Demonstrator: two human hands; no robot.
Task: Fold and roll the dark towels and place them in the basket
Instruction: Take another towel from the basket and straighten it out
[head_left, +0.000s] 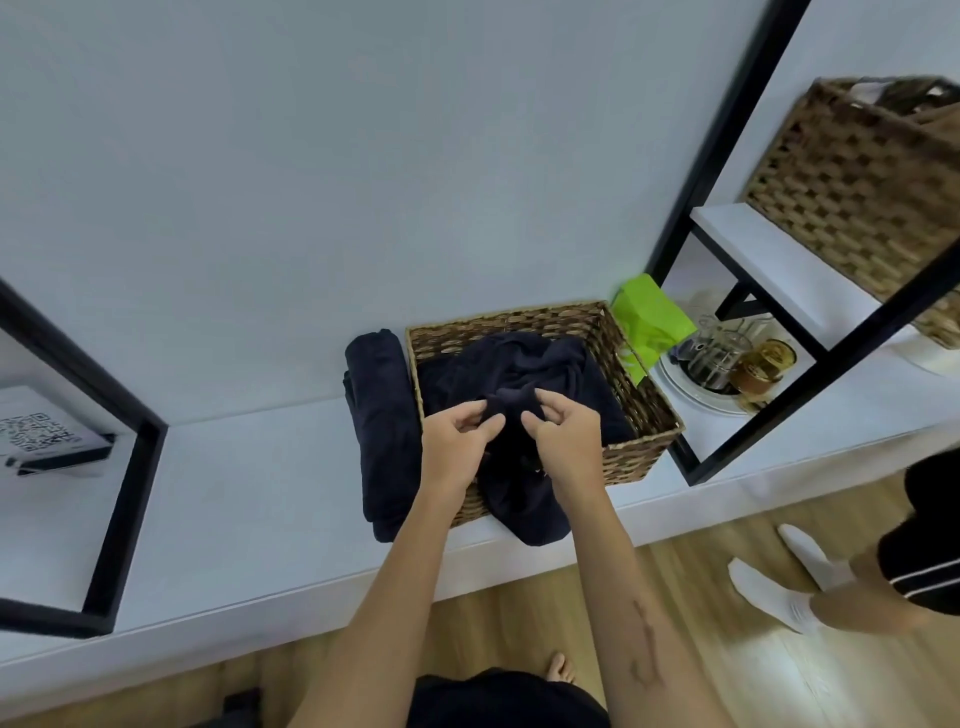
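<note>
Hands (511, 436) hiding towel's (519, 374) pinched fold

The left hand (457, 436) and right hand (563, 434) cover part of the towel (519, 364), and the towel hides the floor of the basket (634, 384) and part of its near wall where it drapes over. The upper basket (852, 192) is cut by the right edge, its contents too blurred to tell, and a second person (883, 582) is also cut off there. The QR card (36, 431) at the left edge is too blurred to read.
</note>
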